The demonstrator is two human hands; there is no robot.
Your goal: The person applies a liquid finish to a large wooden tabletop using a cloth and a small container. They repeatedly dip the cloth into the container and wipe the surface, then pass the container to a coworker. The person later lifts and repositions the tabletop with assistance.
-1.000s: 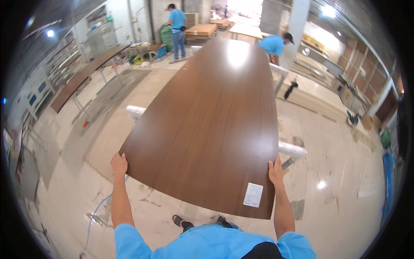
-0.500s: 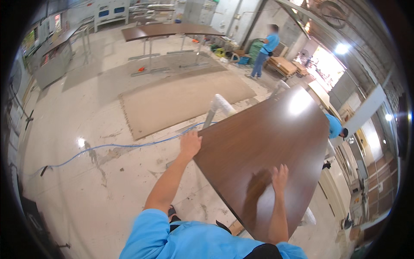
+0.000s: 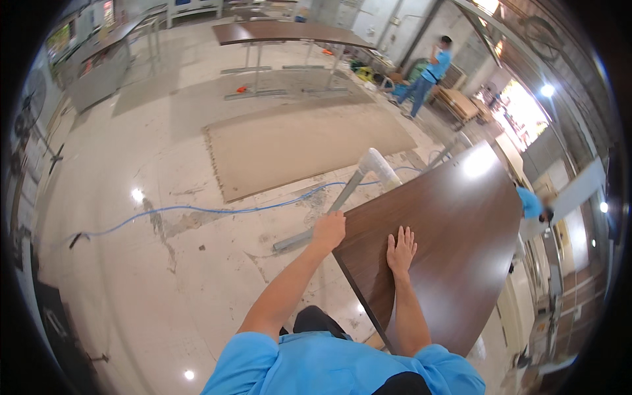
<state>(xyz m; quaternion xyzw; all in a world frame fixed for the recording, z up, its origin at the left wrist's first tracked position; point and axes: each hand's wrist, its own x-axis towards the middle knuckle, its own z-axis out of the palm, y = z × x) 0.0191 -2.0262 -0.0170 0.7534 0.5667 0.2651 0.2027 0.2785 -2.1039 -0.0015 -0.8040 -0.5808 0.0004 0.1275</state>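
Observation:
A large dark brown wooden tabletop [image 3: 454, 230] lies flat in front of me on a white metal frame [image 3: 368, 171]. My left hand [image 3: 328, 232] grips its near left corner, fingers curled over the edge. My right hand [image 3: 401, 250] rests flat on the top surface with fingers spread, a short way in from that corner. At the far end of the tabletop a person in a blue shirt [image 3: 530, 203] is bent over it.
A blue cable [image 3: 197, 210] runs across the pale stone floor. A brown mat [image 3: 303, 141] lies beyond it. Another long brown table [image 3: 283, 33] stands at the back. A second person in blue [image 3: 428, 76] walks at the back right.
My view has swung to the left. My right hand has moved from the tabletop's near right edge onto its top near the left corner. My left hand stays on the corner.

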